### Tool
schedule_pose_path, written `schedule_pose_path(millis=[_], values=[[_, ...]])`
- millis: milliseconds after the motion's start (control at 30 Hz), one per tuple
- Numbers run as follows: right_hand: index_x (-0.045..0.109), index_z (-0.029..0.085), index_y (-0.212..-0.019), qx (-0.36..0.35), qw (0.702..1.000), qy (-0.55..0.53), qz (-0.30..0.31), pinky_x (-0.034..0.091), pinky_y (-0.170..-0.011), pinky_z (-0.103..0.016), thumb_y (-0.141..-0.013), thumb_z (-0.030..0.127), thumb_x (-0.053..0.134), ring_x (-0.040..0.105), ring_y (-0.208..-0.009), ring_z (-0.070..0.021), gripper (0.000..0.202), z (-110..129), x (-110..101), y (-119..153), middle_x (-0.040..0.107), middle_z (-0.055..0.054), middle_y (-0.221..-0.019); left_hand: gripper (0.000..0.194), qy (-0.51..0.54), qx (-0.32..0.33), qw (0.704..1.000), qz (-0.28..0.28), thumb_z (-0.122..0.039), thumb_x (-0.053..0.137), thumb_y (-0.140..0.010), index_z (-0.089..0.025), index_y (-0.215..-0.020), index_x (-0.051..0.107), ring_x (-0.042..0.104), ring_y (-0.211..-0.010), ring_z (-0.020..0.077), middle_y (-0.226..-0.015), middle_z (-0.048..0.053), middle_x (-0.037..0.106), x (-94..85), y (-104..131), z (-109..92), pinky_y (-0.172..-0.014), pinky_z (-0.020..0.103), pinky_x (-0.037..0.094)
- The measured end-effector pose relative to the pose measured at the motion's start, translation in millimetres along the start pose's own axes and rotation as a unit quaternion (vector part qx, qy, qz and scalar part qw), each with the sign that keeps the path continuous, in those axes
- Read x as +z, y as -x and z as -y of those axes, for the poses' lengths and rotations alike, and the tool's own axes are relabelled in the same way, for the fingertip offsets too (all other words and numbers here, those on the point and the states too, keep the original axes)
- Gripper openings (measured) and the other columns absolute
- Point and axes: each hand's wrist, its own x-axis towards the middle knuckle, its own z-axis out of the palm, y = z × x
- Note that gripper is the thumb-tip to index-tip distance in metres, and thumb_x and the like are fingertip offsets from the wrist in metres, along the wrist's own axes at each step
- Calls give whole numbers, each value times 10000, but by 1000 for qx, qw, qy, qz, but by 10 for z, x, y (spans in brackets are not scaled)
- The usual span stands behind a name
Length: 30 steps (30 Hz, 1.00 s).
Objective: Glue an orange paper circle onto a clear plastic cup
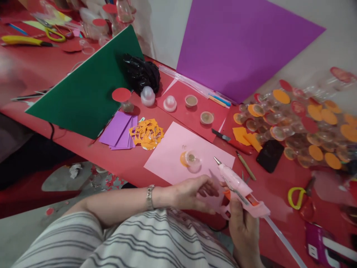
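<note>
Head view: the right hand [242, 223] grips a pink glue gun [237, 182], fingers wrapped around its handle, nozzle above the near right part of a pink sheet [167, 163]. The left hand [195, 191], half open with loosely curled fingers, holds nothing visible; contact with the gun cannot be told. A clear plastic cup [192, 159] rests on the sheet, beside an orange paper piece [183, 159]. Orange paper cutouts [147, 134] lie left of the sheet, next to purple paper pieces [118, 130].
</note>
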Motion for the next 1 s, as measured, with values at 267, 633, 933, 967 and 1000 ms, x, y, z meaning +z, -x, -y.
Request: schedule_pose_path(millis=[267, 633, 933, 967, 1000], values=[[708, 166, -898, 24, 1000, -2, -18, 565, -650, -359, -855, 734, 528, 711, -775, -268, 598, -177, -2, 87, 766, -147, -854, 586, 247, -34, 963, 99, -439, 966, -522, -182, -911, 612, 580, -859, 129, -901, -22, 622, 308, -416, 379, -881, 306, 472], [675, 173, -939, -69, 997, -24, -39, 551, -616, -344, -841, 697, 596, 676, -742, -238, 539, -279, -121, 42, 711, -105, -848, 600, 354, -71, 930, 75, -386, 995, -460, -150, -887, 647, 634, -712, 90, -773, -44, 665, 398, -541, 507, -749, 246, 503], [695, 154, -846, -151, 940, -123, -280, 513, -624, -319, -852, 220, 708, 636, -674, -176, 67, -28, -211, 15, 662, -27, -745, 614, 377, -65, 923, 39, -368, 992, -491, -123, -941, 653, 641, -668, 85, -767, -23, 686, 393, -516, 444, -686, 225, 493], [691, 156, -806, -156, 942, -114, -276, 510, -615, -319, -855, 221, 705, 638, -678, -179, 82, -22, -217, 3, 665, -32, -741, 621, 380, -64, 922, 43, -359, 992, -496, -130, -956, 645, 641, -655, 83, -769, -24, 692, 394, -517, 457, -672, 221, 492], [690, 158, -794, -159, 943, -108, -271, 511, -612, -321, -856, 223, 705, 638, -677, -179, 91, -23, -223, -7, 667, -32, -738, 627, 384, -63, 920, 46, -348, 993, -499, -139, -969, 634, 642, -647, 81, -776, -24, 701, 391, -520, 470, -661, 217, 491]])
